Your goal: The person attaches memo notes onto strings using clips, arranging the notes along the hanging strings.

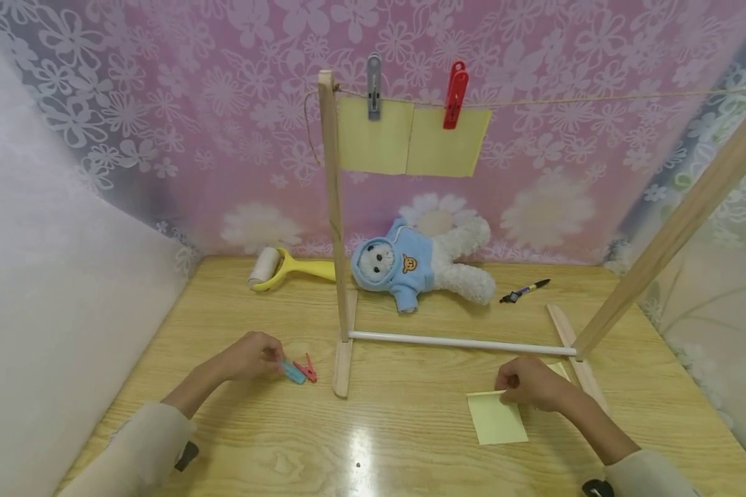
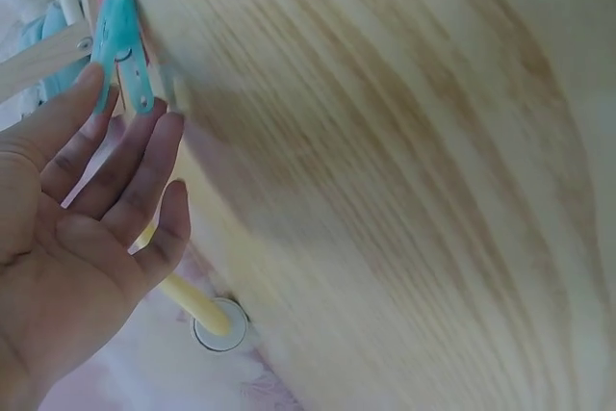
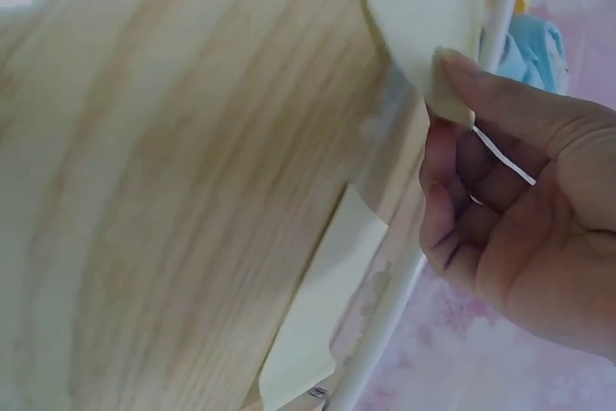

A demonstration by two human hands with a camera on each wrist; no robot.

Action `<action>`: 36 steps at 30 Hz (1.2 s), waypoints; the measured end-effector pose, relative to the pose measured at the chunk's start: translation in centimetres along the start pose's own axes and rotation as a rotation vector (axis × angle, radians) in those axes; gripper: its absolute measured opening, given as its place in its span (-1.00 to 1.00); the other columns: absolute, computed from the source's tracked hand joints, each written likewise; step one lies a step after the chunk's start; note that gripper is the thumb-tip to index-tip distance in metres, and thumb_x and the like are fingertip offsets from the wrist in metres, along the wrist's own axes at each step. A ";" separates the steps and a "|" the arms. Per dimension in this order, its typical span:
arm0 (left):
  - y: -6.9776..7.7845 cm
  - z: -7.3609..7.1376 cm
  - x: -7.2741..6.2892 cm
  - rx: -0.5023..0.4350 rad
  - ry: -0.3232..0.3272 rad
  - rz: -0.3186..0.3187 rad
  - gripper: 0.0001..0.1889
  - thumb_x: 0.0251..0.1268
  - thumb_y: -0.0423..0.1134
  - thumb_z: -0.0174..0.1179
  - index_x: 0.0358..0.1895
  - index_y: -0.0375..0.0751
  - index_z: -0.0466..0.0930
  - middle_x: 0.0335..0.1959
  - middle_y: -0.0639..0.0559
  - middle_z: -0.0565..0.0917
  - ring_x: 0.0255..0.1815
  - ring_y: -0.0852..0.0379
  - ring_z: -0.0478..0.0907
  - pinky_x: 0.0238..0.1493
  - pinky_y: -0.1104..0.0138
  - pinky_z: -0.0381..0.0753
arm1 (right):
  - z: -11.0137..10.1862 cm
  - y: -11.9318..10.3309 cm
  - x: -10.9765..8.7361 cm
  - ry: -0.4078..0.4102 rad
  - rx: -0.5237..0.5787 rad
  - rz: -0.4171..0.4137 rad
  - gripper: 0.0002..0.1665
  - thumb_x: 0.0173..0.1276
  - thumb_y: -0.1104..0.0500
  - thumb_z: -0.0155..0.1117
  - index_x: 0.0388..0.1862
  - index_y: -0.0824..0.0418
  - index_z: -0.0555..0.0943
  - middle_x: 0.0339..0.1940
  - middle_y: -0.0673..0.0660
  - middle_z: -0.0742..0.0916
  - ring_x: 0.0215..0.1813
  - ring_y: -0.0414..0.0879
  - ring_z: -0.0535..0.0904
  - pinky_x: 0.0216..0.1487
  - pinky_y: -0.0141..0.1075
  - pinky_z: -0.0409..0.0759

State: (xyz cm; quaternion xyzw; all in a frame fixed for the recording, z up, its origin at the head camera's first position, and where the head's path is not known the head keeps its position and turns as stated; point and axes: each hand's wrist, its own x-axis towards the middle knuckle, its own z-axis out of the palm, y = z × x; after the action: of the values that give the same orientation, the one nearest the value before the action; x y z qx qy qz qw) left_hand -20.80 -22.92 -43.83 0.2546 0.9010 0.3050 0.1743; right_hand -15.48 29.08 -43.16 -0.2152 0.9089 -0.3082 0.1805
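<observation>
My left hand (image 1: 256,355) is at the left of the table, thumb and fingertips pinching the handle end of a light-blue clothespin (image 2: 120,36). Close behind it lies a red-pink clothespin (image 1: 308,370). On the right side, my right hand (image 1: 530,384) pinches a yellow sticky note (image 1: 499,420) at its upper edge between thumb and fingers. Another yellow note (image 3: 322,305) lies on the table beside that hand, partly covered by it in the head view. Two yellow notes hang side by side from a string, one under a grey clothespin (image 1: 374,86), one under a red clothespin (image 1: 455,95).
A wooden stand with a left post (image 1: 334,207), a right post (image 1: 677,228) and a white crossbar (image 1: 460,342) carries the string (image 1: 572,101). Behind it lie a yellow-handled lint roller (image 1: 298,266), a plush toy (image 1: 419,266) in a blue hoodie and a pen (image 1: 525,290).
</observation>
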 end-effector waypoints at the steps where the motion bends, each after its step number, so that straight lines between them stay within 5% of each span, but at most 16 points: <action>1: 0.0 -0.1 -0.1 -0.009 -0.010 0.004 -0.90 0.13 -0.22 0.34 -0.43 -0.12 0.62 -0.36 0.11 0.66 -0.26 0.19 0.55 -0.21 0.30 0.59 | -0.1 0.0 0.0 -0.007 0.011 -0.004 -0.92 0.12 0.27 0.39 -0.45 0.21 0.63 -0.53 -0.01 0.60 -0.49 -0.31 0.35 -0.48 -0.42 0.40; 13: 0.2 -1.4 -0.6 -0.177 -0.060 -0.013 -0.70 0.08 -0.16 0.38 -0.19 -0.29 0.63 -0.27 -0.06 0.68 -0.33 0.19 0.62 -0.31 0.36 0.63 | -1.3 -0.5 -0.3 0.014 0.056 -0.048 -0.85 0.26 0.09 0.31 -0.33 0.16 0.63 -0.43 -0.01 0.68 -0.45 -0.33 0.44 -0.46 -0.40 0.47; 20: 1.1 -2.5 -0.6 -0.217 -0.006 0.003 -0.55 0.11 -0.15 0.36 -0.03 -0.44 0.58 -0.10 -0.26 0.64 -0.20 0.07 0.63 -0.21 0.29 0.66 | -1.7 -1.4 -0.6 0.081 0.100 -0.087 -0.86 0.33 0.10 0.24 -0.32 0.15 0.63 -0.44 -0.02 0.66 -0.46 -0.32 0.44 -0.45 -0.42 0.48; 29: 3.6 -4.4 -0.3 -0.327 0.057 -0.003 -0.60 0.10 -0.20 0.37 -0.04 -0.32 0.55 -0.07 -0.24 0.61 -0.08 -0.07 0.66 -0.14 0.23 0.67 | -2.5 -2.6 -0.5 0.244 0.102 -0.048 -0.85 0.33 0.06 0.25 -0.28 0.11 0.64 -0.40 -0.02 0.69 -0.39 -0.30 0.57 -0.35 -0.39 0.56; 36: 7.5 -7.3 -0.2 -0.272 0.128 0.029 -0.59 0.09 -0.17 0.38 -0.03 -0.29 0.56 0.00 -0.19 0.63 -0.12 0.06 0.65 -0.13 0.30 0.63 | -3.5 -4.1 -0.2 0.399 0.163 -0.072 -0.85 0.33 0.12 0.25 -0.21 0.17 0.66 -0.31 0.08 0.72 -0.32 -0.28 0.64 -0.30 -0.39 0.61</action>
State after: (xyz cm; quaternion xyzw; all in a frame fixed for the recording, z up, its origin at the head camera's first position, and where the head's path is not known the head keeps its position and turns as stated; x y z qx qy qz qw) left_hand -21.43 -21.27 -33.59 0.2216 0.8568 0.4426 0.1448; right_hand -15.81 27.93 -37.86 -0.1671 0.8904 -0.4233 0.0026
